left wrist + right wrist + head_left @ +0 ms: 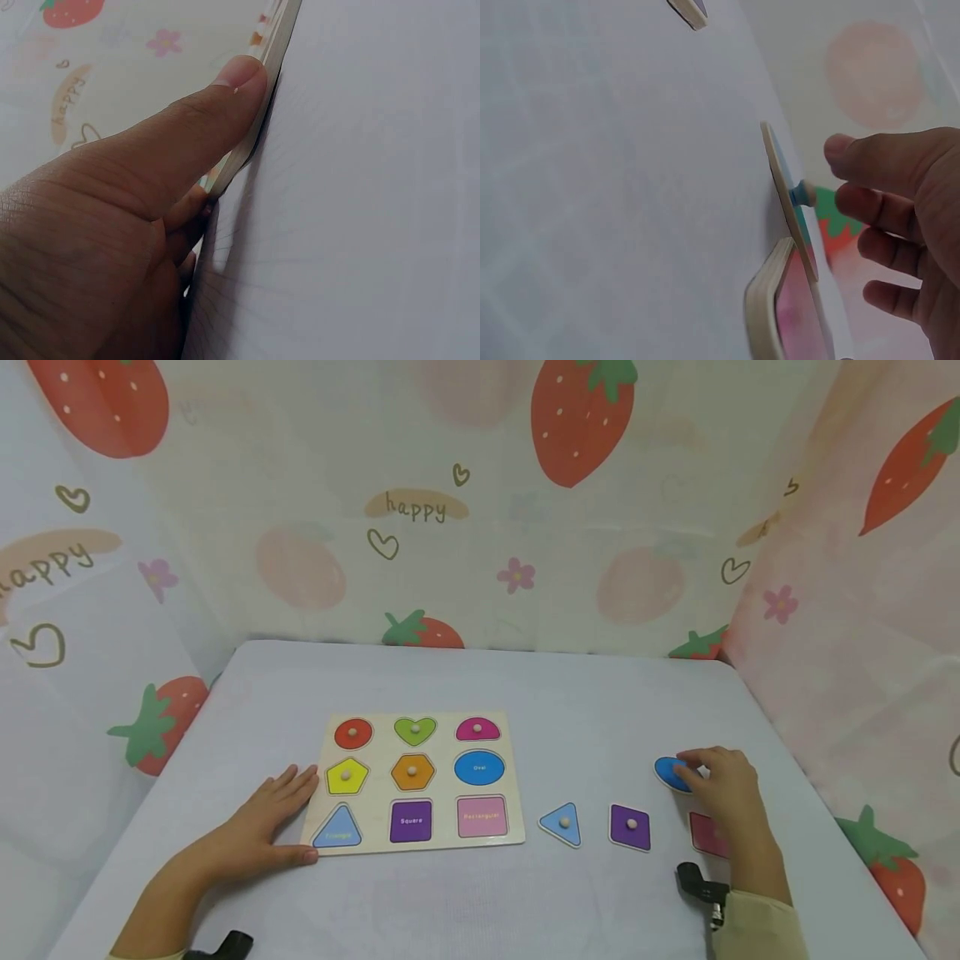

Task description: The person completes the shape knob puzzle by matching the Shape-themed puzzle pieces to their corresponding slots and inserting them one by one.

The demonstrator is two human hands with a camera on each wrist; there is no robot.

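A cream shape puzzle board [445,777] lies left of centre on the table. My left hand [262,822] rests at its left side, fingers fairly straight; in the left wrist view the thumb [202,112] lies along the board's edge. On the right, my right hand [726,785] hovers over a blue oval piece [664,772]. The right wrist view shows thumb and fingers apart, close to the oval's knob [804,193] with a gap between. Nearer the sleeve, a pink-red rectangular piece [703,835] is partly hidden by the right hand.
A light-blue triangle piece [555,828] and a purple square piece [621,837] lie between board and right hand. Knobbed pieces, among them a red one [343,737] and a green heart [406,737], sit in the board. A strawberry-print cloth [442,577] hangs behind the table.
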